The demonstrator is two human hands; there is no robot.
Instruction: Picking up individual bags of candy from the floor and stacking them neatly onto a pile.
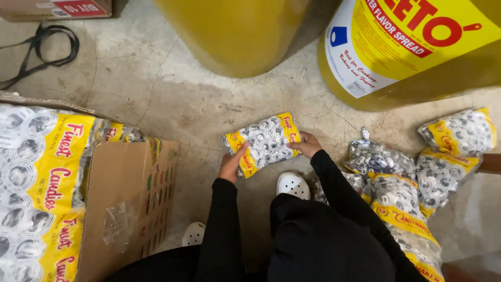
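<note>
I grip one candy bag [265, 142] over the concrete floor [172, 99], left hand [230, 164] and right hand [305, 144] clasping its ends. Several bags [417, 183] lie piled right; the cardboard box [125, 198] left holds more.

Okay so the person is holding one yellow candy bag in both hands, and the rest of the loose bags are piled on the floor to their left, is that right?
Not quite. Both hands, left hand and right hand, do hold the candy bag, but the head view shows the loose bags piled on the floor to their right.
</note>
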